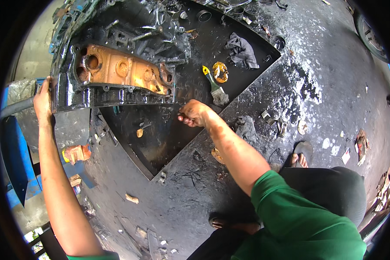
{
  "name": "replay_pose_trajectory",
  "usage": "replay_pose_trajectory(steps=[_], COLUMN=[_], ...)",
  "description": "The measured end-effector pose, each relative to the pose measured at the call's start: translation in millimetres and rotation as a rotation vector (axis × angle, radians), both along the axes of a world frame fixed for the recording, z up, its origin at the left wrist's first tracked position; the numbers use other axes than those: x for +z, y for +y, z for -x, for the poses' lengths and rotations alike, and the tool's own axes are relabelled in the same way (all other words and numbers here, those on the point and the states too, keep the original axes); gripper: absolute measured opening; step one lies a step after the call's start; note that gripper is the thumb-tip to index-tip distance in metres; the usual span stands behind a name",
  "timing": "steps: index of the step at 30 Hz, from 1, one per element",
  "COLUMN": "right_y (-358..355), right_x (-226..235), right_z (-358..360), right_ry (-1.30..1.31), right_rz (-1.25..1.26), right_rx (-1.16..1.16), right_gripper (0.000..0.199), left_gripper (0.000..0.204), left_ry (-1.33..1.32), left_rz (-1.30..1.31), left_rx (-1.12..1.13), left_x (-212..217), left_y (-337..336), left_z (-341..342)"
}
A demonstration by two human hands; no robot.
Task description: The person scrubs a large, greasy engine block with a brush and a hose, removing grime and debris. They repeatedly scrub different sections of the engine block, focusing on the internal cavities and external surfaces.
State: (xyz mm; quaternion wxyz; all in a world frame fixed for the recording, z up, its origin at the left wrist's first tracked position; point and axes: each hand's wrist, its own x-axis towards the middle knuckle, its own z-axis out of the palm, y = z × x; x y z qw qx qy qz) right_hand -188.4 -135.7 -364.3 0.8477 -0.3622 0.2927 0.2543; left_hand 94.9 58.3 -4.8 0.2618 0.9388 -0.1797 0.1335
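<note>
Greasy engine block (117,69) half-cleaned: we steady it w/ left hand (42,102), right hand (194,113) fisted on small tool; brush (216,89) idle.

A single head-worn fisheye camera looks steeply down, close over an oily metal tray (247,76) on stained ground (325,73).

The left arm stretches straight up, its left hand (43,100) gripping with fingers wrapped. The right arm bends at the elbow, the oil-stained right hand (194,113) clenched into a fist.
</note>
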Motion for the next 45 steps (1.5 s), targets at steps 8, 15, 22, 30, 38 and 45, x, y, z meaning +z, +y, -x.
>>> replay_pose_trajectory(steps=[8, 15, 22, 30, 38, 45], right_y=[-8, -38, -74, -76, -60, -51], right_x=[-23, -12, -14, 35, 25, 26], right_z=[-44, -47, -65, -79, -59, -71], right_ry=[-0.249, -0.2, -0.415, -0.849, -0.723, -0.65], right_rz=[0.468, 0.192, 0.456, 1.65, 1.545, 1.623], right_rx=[-0.012, 0.029, 0.461, 0.797, 0.796, 0.586], right_gripper=[0.03, 0.02, 0.019, 0.028, 0.028, 0.024], left_gripper=[0.052, 0.049, 0.052, 0.048, 0.046, 0.047], left_ry=[-0.064, 0.045, 0.115, 0.12, 0.168, 0.177], left_rz=[-0.085, -0.068, 0.054, 0.041, -0.097, 0.119], left_rx=[-0.012, -0.074, -0.001, -0.028, -0.032, -0.016], left_x=[4, 7, 7, 12, 13, 16], left_y=[3, 15, 16, 28, 33, 28], left_z=[-9, -26, -30, -45, -46, -53])
